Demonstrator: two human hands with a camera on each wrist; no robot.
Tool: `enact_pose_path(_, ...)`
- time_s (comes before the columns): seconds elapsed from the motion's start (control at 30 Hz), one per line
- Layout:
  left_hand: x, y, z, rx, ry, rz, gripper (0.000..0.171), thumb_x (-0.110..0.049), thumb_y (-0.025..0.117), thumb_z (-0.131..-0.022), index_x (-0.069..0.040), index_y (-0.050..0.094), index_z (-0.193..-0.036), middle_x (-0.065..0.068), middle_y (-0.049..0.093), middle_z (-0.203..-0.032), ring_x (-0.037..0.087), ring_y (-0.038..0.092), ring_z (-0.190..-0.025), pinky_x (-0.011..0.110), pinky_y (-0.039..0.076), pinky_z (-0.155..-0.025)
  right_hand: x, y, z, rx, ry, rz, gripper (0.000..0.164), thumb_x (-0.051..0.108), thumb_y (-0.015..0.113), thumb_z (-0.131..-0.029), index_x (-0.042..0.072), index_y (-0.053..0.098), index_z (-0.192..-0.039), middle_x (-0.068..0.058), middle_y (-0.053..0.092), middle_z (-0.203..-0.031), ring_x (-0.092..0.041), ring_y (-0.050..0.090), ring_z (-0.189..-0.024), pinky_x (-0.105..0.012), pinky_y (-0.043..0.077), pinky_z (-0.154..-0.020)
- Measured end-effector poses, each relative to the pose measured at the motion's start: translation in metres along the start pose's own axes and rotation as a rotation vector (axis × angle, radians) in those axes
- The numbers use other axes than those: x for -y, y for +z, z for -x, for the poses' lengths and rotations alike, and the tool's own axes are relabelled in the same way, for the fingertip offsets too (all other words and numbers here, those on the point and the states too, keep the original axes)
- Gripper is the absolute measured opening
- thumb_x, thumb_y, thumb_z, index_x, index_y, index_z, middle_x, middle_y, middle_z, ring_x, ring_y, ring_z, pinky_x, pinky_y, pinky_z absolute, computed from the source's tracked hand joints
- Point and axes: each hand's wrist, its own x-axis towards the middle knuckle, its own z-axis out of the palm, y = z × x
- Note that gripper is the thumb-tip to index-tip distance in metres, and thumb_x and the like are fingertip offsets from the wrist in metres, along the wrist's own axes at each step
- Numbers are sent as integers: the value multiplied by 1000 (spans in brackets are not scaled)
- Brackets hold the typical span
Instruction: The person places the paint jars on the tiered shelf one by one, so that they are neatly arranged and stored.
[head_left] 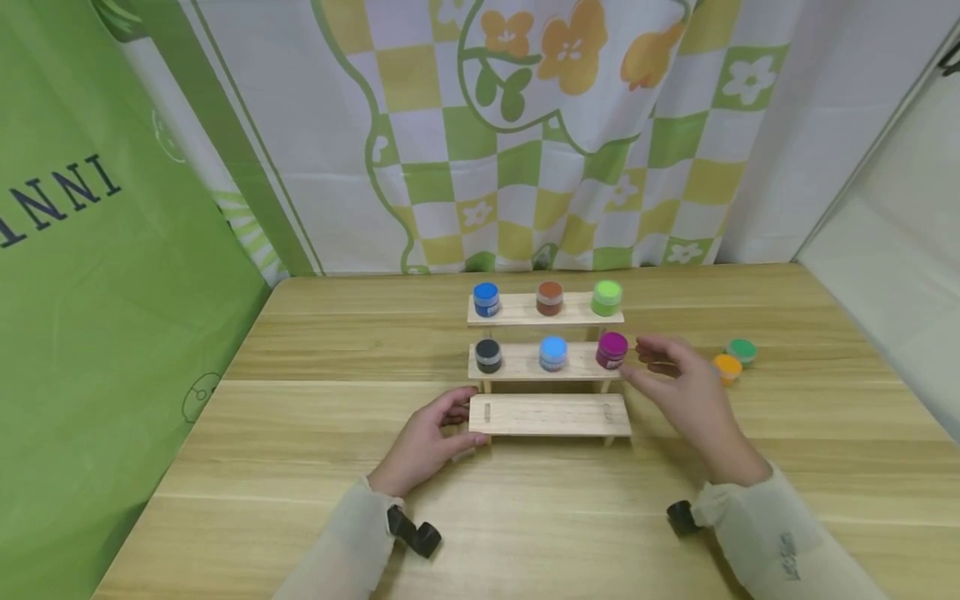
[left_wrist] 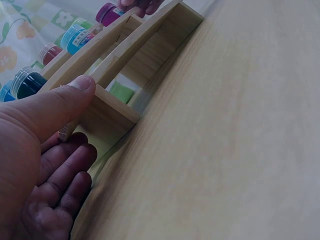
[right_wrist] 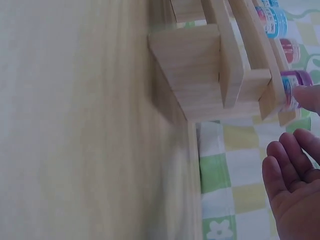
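Observation:
A three-tier wooden display rack [head_left: 551, 417] stands on the table. My left hand [head_left: 426, 437] grips the left end of its lowest shelf, thumb at the front corner and fingers behind; the left wrist view shows the thumb [left_wrist: 65, 97] against the board. On the middle shelf are a black-lidded jar [head_left: 488, 356], a light-blue jar [head_left: 553, 353] and a purple jar [head_left: 612, 351] at the right end. My right hand [head_left: 692, 404] is beside the purple jar, thumb tip right at it, the other fingers loosely extended and apart from it. Nothing stands on the lowest shelf.
The top shelf bears a blue jar [head_left: 486, 300], a brown jar [head_left: 550, 298] and a lime-green jar [head_left: 607, 298]. Right of my right hand, an orange jar [head_left: 727, 368] and a green jar [head_left: 742, 351] stand on the table [head_left: 337, 333]. A patterned curtain [head_left: 510, 167] hangs behind.

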Motion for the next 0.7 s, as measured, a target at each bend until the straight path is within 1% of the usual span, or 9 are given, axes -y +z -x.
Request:
enact_pose_path(0.1,-1,0,0,0,0,8,66,-28,82,-85,-11,54,-142,3,68,-116,21,62,-109,48,49,-99,-6,-4,4,-18,23,19,60,34,75,-92,-2,56,-136,-18,61,-131,-32,59,-116,-12,48,-91)
enact_pose_path(0.17,-1,0,0,1,-3,10,66,-28,82,-85,-11,54,-143,3,68,-116,21,62,-109,48,48,-99,-9,-6,6,-28,45,26,61,36,74,-92,-1,56,-137,-18,61,-132,-33,59,-116,-12,47,-90)
enact_pose_path(0.2,-2,0,0,2,-4,10,66,-28,82,-85,-11,54,-143,3,68,-116,21,62,-109,48,49,-99,-11,-7,7,-33,54,31,61,36,74,-93,-1,55,-138,-19,61,-132,-33,59,-116,-14,49,-90)
enact_pose_path(0.4,-1,-1,0,-1,-6,-1,67,-29,82,-85,-13,54,-143,2,69,-116,20,62,-109,46,49,-98,-21,-14,7,-77,65,49,58,35,72,-95,-1,55,-137,-18,63,-128,-31,59,-113,-7,45,-85)
enact_pose_path(0.43,-1,-1,0,-1,-6,-2,67,-30,82,-85,-13,54,-143,1,69,-115,20,62,-109,46,49,-97,-23,-15,6,-83,65,51,58,35,72,-95,-1,56,-137,-18,63,-127,-30,59,-113,-5,42,-83)
enact_pose_path(0.57,-1,-1,0,1,2,-7,66,-30,82,-85,-13,54,-143,2,69,-116,20,62,-108,46,50,-96,-32,-21,4,-88,85,61,60,35,73,-94,-1,55,-138,-20,62,-126,-28,58,-110,-4,42,-81)
enact_pose_path(0.63,-1,-1,1,3,2,-6,66,-30,82,-86,-13,54,-143,3,68,-115,21,62,-108,47,50,-96,-36,-25,3,-86,97,63,61,36,73,-94,-1,54,-139,-20,62,-127,-22,58,-107,-4,42,-80)
enact_pose_path(0.7,-2,-1,1,3,-2,-9,66,-30,82,-86,-13,54,-143,4,68,-116,21,62,-109,48,50,-96,-40,-28,3,-89,109,67,62,38,72,-94,0,54,-139,-21,62,-127,-12,58,-103,-3,42,-79)
